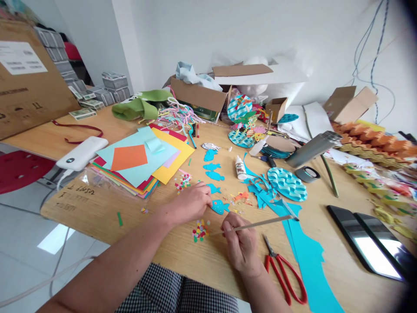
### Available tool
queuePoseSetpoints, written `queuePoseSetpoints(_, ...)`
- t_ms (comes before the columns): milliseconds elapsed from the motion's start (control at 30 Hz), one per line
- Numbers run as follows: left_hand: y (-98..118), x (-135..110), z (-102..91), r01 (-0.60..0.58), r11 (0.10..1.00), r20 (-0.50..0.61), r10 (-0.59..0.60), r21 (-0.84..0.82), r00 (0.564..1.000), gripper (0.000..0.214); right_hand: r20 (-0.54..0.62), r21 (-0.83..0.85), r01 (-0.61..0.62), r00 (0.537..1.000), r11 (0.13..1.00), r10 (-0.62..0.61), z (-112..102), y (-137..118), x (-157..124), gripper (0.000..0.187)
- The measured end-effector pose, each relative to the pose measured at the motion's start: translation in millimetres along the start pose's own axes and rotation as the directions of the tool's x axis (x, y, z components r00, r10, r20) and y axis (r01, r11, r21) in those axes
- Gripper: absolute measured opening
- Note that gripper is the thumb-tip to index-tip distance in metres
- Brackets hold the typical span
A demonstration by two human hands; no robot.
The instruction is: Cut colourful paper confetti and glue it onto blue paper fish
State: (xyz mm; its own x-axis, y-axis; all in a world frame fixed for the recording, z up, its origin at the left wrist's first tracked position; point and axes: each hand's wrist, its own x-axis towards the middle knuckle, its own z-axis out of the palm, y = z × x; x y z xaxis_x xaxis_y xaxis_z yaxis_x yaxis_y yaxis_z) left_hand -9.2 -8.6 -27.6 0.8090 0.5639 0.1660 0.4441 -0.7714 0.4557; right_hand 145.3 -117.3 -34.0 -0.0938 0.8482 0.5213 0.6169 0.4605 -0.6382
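My left hand (193, 202) has its fingers curled together at the left edge of a blue paper fish (220, 207) with small pinkish dots, holding it on the table. My right hand (240, 243) is closed around a thin pale stick (263, 222). The stick's near tip points down beside a small heap of coloured paper dots (200, 231). Beyond my left hand, several plain blue paper fish (215, 175) lie in a column. A white glue bottle (240, 168) stands behind them. Red-handled scissors (283, 271) lie to the right of my right hand.
Stacked coloured paper (140, 158) and a white power bank (82, 153) are on the left. Blue paper scraps (309, 256), a steel flask (314, 148) and two phones (368, 243) lie on the right. Boxes (198, 93) and craft strings (179, 114) line the back.
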Motion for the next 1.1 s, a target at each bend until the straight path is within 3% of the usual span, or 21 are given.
queuePoseSetpoints(467,-2,1,2.5,-0.004,1.0,0.028,0.004,0.014,1.0,0.032,0.077,-0.009,0.09,0.993,0.996,-0.089,3,-3,6,0.025)
queuePoseSetpoints(667,1,1,-2.2,0.003,1.0,0.05,-0.004,0.017,0.999,0.03,0.112,-0.03,0.071,0.991,0.997,-0.067,4,-2,6,0.025)
queuePoseSetpoints(933,1,1,-1.2,0.003,1.0,0.059,-0.005,0.03,0.998,0.033,0.016,0.061,-0.078,0.997,0.995,0.077,-1,5,-2,0.03)
queuePoseSetpoints(1100,-2,0,2.0,0.006,1.0,0.045,-0.006,0.017,0.999,0.03,-0.157,0.091,-0.183,0.968,0.979,0.196,1,12,-5,0.034)
